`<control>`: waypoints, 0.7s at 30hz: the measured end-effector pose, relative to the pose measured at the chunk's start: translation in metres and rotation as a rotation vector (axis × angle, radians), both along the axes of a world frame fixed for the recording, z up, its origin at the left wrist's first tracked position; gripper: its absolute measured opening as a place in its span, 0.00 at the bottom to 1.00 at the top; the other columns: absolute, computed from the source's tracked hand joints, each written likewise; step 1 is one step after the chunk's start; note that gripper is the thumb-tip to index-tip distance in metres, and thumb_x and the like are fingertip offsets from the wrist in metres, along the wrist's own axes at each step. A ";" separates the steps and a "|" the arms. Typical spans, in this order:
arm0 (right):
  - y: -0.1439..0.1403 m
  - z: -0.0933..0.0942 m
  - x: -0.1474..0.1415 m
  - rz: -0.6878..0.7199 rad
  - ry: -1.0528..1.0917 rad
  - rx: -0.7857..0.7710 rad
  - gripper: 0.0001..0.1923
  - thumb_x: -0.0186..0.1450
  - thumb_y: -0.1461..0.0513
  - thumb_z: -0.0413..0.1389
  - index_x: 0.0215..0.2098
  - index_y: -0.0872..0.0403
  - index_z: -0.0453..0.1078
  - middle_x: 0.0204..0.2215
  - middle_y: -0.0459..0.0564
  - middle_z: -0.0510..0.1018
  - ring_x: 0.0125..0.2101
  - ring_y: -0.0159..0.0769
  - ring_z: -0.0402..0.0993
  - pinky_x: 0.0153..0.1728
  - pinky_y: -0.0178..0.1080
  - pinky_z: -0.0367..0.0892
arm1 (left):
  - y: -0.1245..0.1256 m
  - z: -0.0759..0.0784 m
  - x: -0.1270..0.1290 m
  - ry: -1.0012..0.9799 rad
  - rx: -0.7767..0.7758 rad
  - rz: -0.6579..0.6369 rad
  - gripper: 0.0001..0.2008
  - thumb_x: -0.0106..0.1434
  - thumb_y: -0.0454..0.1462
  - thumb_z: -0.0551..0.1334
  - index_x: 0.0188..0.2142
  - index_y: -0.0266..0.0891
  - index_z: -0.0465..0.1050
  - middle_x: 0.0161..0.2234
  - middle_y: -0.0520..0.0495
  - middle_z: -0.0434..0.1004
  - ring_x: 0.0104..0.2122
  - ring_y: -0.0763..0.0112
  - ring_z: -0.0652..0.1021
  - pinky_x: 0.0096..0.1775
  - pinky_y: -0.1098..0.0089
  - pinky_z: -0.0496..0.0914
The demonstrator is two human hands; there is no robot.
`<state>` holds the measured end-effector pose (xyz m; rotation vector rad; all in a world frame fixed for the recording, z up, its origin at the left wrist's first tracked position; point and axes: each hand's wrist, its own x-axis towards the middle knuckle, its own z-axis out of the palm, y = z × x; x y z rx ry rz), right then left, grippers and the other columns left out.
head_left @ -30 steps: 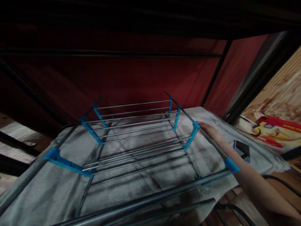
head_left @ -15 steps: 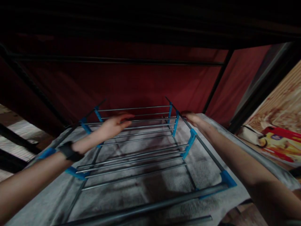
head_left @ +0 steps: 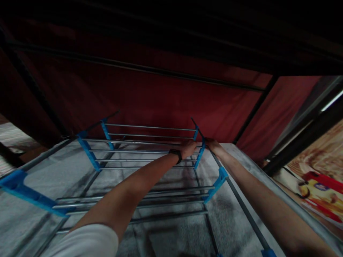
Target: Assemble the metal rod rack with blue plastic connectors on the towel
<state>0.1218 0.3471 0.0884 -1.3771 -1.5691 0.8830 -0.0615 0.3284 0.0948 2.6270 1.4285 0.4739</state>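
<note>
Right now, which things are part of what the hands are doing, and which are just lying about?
In hand:
- left hand on the drying rack at its far right corner
- right hand on the same corner
- blue bracket beside them

Lying about:
- grey cloth under the rack
- red fabric wall
- colourful package

I have both arms stretched far forward and nearly straight, the two grips meeting close together at the far end. My left grip (head_left: pixel 189 149) lies palm down with the fingers curled over, a dark band around its wrist and a white sleeve at the upper arm. My right grip (head_left: pixel 214 145) sits just beside it, fingers bent, forearm bare and running back to the lower right.
</note>
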 end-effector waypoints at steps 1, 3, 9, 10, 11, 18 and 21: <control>0.001 -0.001 0.001 -0.020 -0.006 -0.014 0.13 0.55 0.57 0.52 0.35 0.52 0.73 0.32 0.48 0.80 0.34 0.36 0.75 0.37 0.36 0.71 | 0.002 -0.002 0.002 -0.001 -0.005 0.008 0.13 0.70 0.35 0.56 0.50 0.38 0.75 0.52 0.39 0.78 0.51 0.58 0.77 0.54 0.58 0.70; 0.003 -0.004 0.001 -0.055 -0.003 -0.046 0.11 0.56 0.57 0.53 0.34 0.51 0.72 0.33 0.49 0.80 0.34 0.36 0.75 0.37 0.37 0.72 | 0.006 -0.004 0.003 -0.019 0.002 0.001 0.14 0.71 0.36 0.54 0.49 0.40 0.76 0.51 0.40 0.79 0.51 0.57 0.78 0.53 0.58 0.71; 0.006 -0.007 0.001 -0.039 0.065 -0.067 0.13 0.57 0.53 0.56 0.37 0.50 0.72 0.31 0.47 0.79 0.36 0.37 0.76 0.38 0.38 0.73 | 0.018 -0.004 0.002 -0.136 0.076 -0.041 0.16 0.71 0.37 0.54 0.54 0.47 0.76 0.50 0.45 0.80 0.50 0.62 0.79 0.49 0.66 0.71; 0.005 -0.007 0.001 -0.033 0.063 -0.058 0.13 0.57 0.53 0.57 0.37 0.49 0.73 0.32 0.47 0.80 0.36 0.37 0.76 0.38 0.38 0.73 | 0.019 -0.004 0.002 -0.143 0.075 -0.049 0.16 0.71 0.37 0.55 0.53 0.47 0.76 0.50 0.46 0.81 0.50 0.63 0.79 0.49 0.67 0.70; 0.005 -0.006 0.001 -0.025 0.057 -0.050 0.13 0.57 0.53 0.57 0.37 0.49 0.73 0.32 0.47 0.80 0.37 0.38 0.77 0.38 0.38 0.73 | 0.019 -0.004 0.003 -0.146 0.074 -0.057 0.15 0.71 0.37 0.55 0.53 0.48 0.76 0.50 0.47 0.81 0.50 0.64 0.79 0.49 0.68 0.70; -0.007 0.001 -0.007 0.012 0.124 -0.059 0.15 0.57 0.53 0.56 0.39 0.48 0.74 0.37 0.48 0.81 0.38 0.37 0.77 0.40 0.38 0.73 | 0.008 0.000 0.003 -0.120 0.066 -0.044 0.15 0.71 0.38 0.54 0.52 0.47 0.76 0.48 0.47 0.81 0.49 0.64 0.79 0.46 0.70 0.70; -0.010 0.004 -0.009 -0.003 0.132 -0.065 0.15 0.55 0.54 0.55 0.39 0.50 0.74 0.37 0.48 0.81 0.37 0.37 0.76 0.40 0.39 0.73 | 0.005 0.003 0.003 -0.096 0.061 -0.035 0.15 0.71 0.37 0.55 0.52 0.47 0.76 0.48 0.47 0.81 0.49 0.63 0.79 0.44 0.70 0.70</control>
